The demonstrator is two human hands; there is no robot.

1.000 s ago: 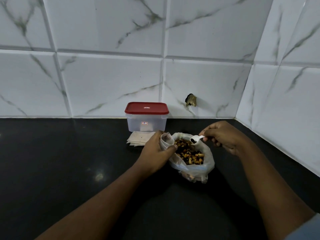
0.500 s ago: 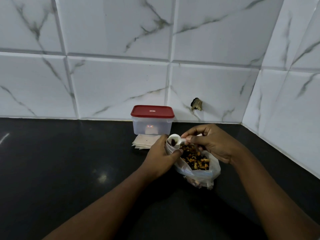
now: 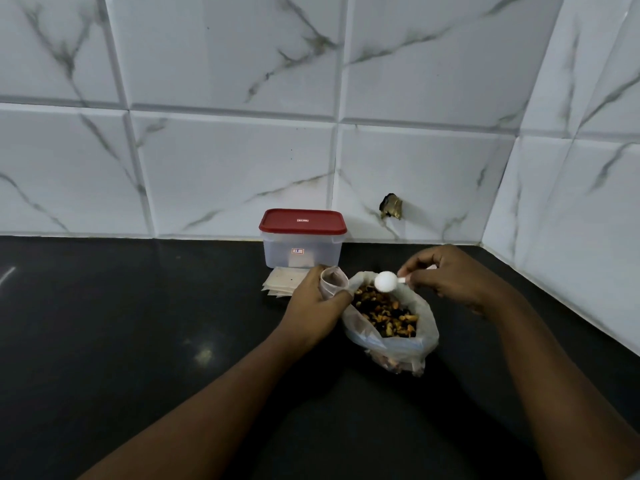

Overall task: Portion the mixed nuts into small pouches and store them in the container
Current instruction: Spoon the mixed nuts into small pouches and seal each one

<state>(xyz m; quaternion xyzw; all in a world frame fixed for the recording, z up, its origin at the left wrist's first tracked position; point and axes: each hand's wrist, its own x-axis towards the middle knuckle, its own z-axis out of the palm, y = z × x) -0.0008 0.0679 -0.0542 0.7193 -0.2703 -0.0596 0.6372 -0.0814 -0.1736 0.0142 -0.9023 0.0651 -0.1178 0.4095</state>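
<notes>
A clear plastic bag [image 3: 398,344] of mixed nuts [image 3: 386,315] sits open on the black counter. My left hand [image 3: 311,306] holds a small pouch [image 3: 333,280] upright at the bag's left rim, its mouth open. My right hand [image 3: 446,275] pinches the handle of a small white scoop [image 3: 386,281], whose bowl hangs over the far edge of the bag, turned so only its white back shows. A clear container with a red lid [image 3: 302,239] stands shut against the wall behind the pouch.
A flat stack of empty pouches [image 3: 282,282] lies in front of the container, left of my left hand. Marble-look tiled walls meet in a corner at the right. A chipped hole [image 3: 391,206] marks the back wall. The black counter [image 3: 138,341] stretches left.
The scoop carried nuts to the pouch mouth half a second ago; now it has drawn back right over the bag, turned over. My left hand has kept hold of the pouch.
</notes>
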